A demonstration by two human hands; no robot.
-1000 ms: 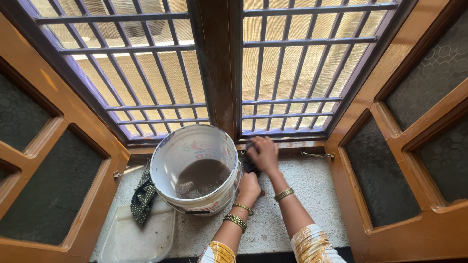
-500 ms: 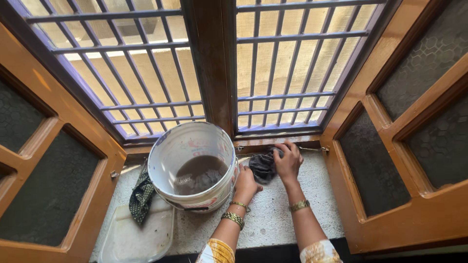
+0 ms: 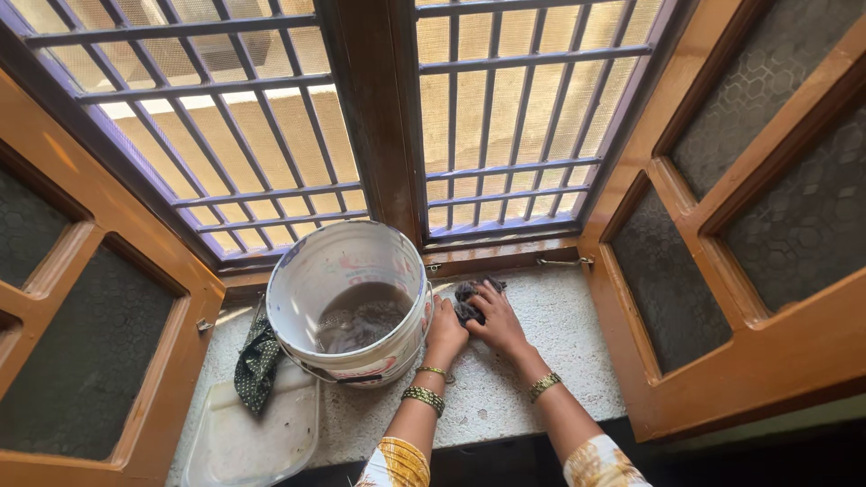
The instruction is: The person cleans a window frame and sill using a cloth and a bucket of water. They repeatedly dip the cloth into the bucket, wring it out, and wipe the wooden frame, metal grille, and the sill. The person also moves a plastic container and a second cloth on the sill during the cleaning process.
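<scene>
A: Where are the two hands?

B: Both sit just right of centre, low in the frame, on the speckled stone sill. The left hand rests against the side of the white bucket, fingers curled on its wall near the rim. The right hand lies close beside it, fingers bent down over a dark wet cloth, pressing it onto the sill below the window frame. The hands are near one another but each is on its own thing.

A: And the bucket?

B: It stands on the sill at centre, tilted a little, with murky brown water inside. A coloured printed label band runs round its lower outside wall, red and blue on white; the print is too small to tell more.

A: Anything else on the sill?

B: A dark green patterned rag hangs just left of the bucket, its end lying on a pale plastic lid at lower left. Metal window bars fill the upper frame, and brown wooden shutters stand open at both edges.

A: What shows on the arms?

B: Gold bangles on both wrists and yellow patterned sleeves at the bottom edge.
</scene>
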